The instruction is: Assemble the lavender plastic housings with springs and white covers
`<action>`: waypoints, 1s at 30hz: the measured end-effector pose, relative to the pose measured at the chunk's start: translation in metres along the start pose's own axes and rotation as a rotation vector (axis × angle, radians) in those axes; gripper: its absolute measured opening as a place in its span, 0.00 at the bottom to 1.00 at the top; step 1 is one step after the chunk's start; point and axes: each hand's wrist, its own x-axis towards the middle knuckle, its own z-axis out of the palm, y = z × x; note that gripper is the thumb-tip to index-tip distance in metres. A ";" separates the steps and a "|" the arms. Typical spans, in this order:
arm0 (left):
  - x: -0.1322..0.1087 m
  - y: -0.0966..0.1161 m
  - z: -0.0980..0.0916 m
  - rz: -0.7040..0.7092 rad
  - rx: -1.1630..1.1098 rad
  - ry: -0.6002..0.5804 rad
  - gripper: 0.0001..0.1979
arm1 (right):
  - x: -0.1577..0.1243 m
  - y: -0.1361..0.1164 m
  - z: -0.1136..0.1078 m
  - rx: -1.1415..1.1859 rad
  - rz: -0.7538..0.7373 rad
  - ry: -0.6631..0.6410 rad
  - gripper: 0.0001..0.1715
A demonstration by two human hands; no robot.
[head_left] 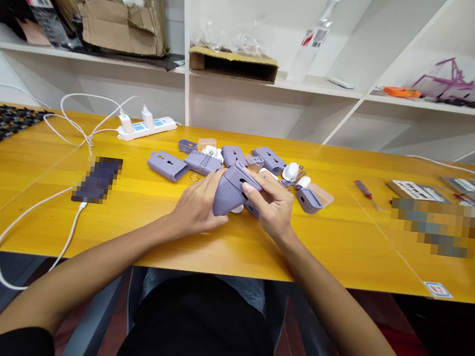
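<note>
Head view: lilac case gripped in both hands

At centre frame, the left hand closes a full grip around the ribbed case, bracing it from below and behind. That support seems to keep it steady against the right hand, whose narrower grip lies across the top, fingertips beside a slot. Matching lilac cases lie just beyond on the yellow wooden worktop.
</note>
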 end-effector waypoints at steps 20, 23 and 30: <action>0.001 -0.004 -0.001 0.003 0.087 0.029 0.62 | -0.004 0.012 0.002 0.072 -0.052 -0.135 0.29; 0.001 -0.003 -0.004 -0.009 0.101 0.009 0.61 | -0.005 0.011 0.002 0.081 -0.032 -0.145 0.29; 0.001 -0.001 -0.005 -0.011 0.118 -0.010 0.61 | -0.005 0.005 0.002 0.153 0.040 -0.083 0.22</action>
